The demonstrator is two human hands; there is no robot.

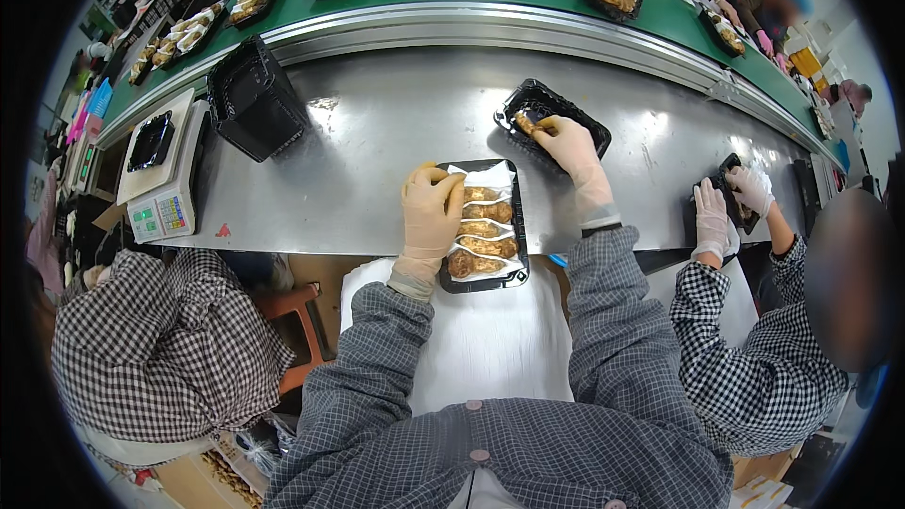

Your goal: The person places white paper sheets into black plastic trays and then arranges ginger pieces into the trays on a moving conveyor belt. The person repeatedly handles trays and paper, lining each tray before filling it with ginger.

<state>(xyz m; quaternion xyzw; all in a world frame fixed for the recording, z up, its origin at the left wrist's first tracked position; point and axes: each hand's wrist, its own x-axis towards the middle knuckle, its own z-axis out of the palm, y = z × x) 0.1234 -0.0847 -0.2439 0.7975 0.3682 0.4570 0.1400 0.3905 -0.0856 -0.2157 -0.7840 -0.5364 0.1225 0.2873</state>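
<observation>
Position of your left hand: at the left rim of the lined tray, toward its far end, fingers bent; whether they clamp the rim or only rest on it, you cannot tell from this view. The lined tray's long axis runs away from you, its near end projecting past the edge of the steel bench, while the mushrooms inside lie crosswise between folds of white paper. Your right hand is beyond and to the right, fingertips together on the held mushroom at the left end of the open black tray. The held mushroom slants from far left to near right; from it, the lined tray lies toward you and slightly left. Your right hand is nearer to the held mushroom, your left to the lined tray. Count, left to right: one scale bearing one small black tray; one black stack, its pieces not countable; one lined tray showing about five mushrooms; one open black tray; one held mushroom, with any others there hidden; two co-worker's hands at another black tray.
</observation>
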